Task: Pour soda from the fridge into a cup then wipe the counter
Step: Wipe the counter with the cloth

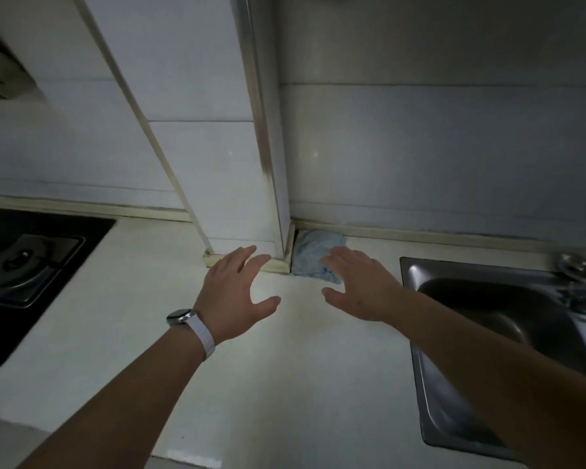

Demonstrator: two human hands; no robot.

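White table [285, 384] stretches out closest to me, a stainless sink [487, 384] on the right, a black stove [31, 265] on the left. Further in, both hands hover over it with fingers spread, holding nothing: left hand [232, 292], with a watch [180, 316] on its wrist, near the base of the tiled pillar [217, 164], right hand [359, 286] reaching at the bluish rag [313, 252] tucked in the corner against the wall. No soda or cup in sight. Looks like the wiping part, so I'd say pinch the rag's near edge, pull it free of the corner, then flatten it before wiping.
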